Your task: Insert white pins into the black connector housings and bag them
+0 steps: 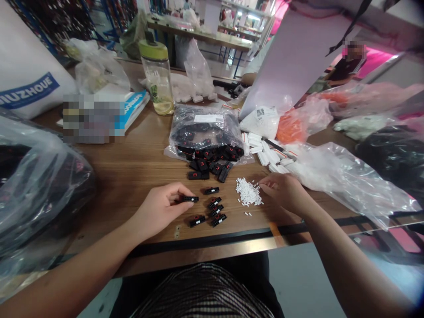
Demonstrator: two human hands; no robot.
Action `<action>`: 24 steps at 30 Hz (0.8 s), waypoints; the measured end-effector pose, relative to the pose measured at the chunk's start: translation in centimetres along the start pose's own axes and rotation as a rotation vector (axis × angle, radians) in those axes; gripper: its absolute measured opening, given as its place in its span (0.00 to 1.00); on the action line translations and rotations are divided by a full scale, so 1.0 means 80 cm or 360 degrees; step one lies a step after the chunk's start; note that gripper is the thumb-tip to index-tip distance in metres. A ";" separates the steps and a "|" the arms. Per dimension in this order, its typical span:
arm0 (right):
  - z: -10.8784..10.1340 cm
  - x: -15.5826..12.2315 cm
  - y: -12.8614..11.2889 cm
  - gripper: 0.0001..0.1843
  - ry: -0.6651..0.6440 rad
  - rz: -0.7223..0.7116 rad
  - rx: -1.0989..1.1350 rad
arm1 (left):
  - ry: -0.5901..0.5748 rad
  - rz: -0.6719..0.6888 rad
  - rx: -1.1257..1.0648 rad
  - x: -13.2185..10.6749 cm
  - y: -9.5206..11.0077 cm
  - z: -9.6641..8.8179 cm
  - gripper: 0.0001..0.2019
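My left hand (165,204) is closed on a black connector housing (190,199), pinched between thumb and fingertips, with white dots on its upper face. My right hand (281,190) has its thumb and fingers drawn together at the right edge of a pile of small white plugs (248,192). Whether a plug is between those fingertips is too small to make out. Between the hands several black connector housings (217,210) lie loose on the table, with white plugs in their faces. A few stray plugs (247,214) lie just below the pile.
Behind the housings is an open clear bag (207,128) with black connectors (202,165) spilling out. White parts (268,152) and plastic bags (331,172) lie at right. A bottle (157,79) stands behind; a large wrapped bag (39,185) is at left. Someone (351,62) is in the background.
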State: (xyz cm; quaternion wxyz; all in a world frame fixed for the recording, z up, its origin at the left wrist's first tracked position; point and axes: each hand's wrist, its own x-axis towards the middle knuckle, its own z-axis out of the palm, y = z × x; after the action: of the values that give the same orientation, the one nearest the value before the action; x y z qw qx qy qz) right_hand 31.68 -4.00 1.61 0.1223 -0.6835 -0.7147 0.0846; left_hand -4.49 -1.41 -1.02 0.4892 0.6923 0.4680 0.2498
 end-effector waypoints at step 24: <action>-0.001 0.001 0.013 0.08 -0.0026 0.0221 0.0018 | -0.0004 0.0005 -0.0032 -0.001 0.007 0.002 0.07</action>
State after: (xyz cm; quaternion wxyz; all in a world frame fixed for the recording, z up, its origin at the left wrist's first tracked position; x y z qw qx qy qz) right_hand 32.69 -3.83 1.42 0.1142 -0.7301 -0.6659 0.1025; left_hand -4.18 -1.56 -0.57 0.4964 0.6884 0.4636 0.2544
